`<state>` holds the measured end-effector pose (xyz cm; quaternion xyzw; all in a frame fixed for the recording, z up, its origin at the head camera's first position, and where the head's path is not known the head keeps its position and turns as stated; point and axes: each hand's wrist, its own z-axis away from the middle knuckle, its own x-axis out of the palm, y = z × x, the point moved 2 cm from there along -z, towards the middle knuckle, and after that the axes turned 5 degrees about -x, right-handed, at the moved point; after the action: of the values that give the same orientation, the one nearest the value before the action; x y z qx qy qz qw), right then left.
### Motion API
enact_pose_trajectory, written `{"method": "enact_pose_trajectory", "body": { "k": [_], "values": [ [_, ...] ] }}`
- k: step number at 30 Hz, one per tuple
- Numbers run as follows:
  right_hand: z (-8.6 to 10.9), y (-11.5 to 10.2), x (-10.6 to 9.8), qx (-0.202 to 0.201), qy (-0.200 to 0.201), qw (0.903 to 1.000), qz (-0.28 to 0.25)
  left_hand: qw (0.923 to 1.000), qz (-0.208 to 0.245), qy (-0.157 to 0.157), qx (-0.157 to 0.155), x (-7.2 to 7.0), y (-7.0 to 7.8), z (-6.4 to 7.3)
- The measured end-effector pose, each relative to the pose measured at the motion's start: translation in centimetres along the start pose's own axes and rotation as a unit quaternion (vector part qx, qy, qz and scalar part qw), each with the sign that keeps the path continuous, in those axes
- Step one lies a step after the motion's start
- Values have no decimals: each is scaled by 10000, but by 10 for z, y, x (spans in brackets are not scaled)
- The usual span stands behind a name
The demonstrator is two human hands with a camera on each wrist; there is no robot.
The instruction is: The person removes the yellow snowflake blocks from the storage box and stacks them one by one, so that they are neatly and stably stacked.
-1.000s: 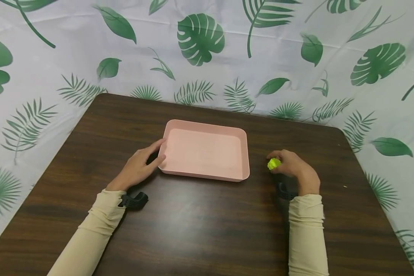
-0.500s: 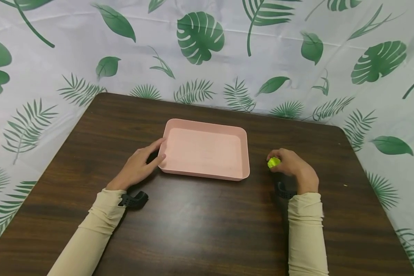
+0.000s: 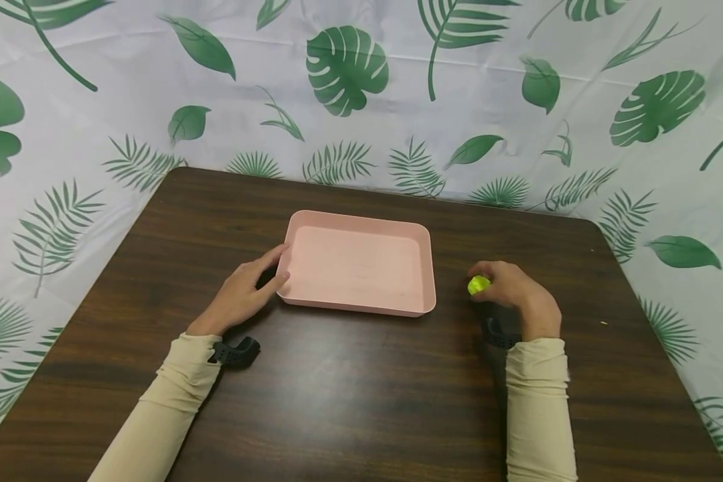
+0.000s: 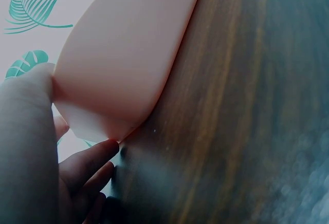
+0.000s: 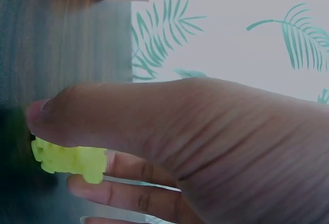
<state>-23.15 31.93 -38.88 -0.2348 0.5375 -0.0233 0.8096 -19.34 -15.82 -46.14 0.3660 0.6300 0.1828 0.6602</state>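
A shallow pink rectangular tray [image 3: 358,261] lies on the dark wood table. My left hand [image 3: 237,294] is at its left side, fingers spread and fairly straight, thumb and index tips at the rim. In the left wrist view, a fingertip of the left hand [image 4: 85,170] meets the lower corner of the tray [image 4: 121,54]. Right of the tray, my right hand [image 3: 512,288] pinches a small neon-yellow lumpy piece with a scalloped edge [image 3: 478,284]. Close up, the yellow piece [image 5: 72,160] sits between thumb and fingers of the right hand [image 5: 154,116]; part of it is hidden behind the thumb.
The brown wood-grain table [image 3: 337,415] extends around the tray on all sides. Behind it hangs a white cloth with green leaf prints [image 3: 361,134]. A black band with a mount [image 3: 237,351] is on the left wrist, and another [image 3: 499,333] on the right.
The yellow piece shows a slightly different face between the right fingers. Both hands and the tray stay in nearly the same places.
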Motion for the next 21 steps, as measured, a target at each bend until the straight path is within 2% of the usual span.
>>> {"method": "enact_pose_trajectory", "body": {
  "k": [3,21],
  "values": [
    [3,-1,-2,66,-2,10000,-2,10000,8,13,13,0,0,0],
    [5,-6,-7,-213,106,9997,54,10000,-14,45,27,0,-2,-1]
  ]
}}
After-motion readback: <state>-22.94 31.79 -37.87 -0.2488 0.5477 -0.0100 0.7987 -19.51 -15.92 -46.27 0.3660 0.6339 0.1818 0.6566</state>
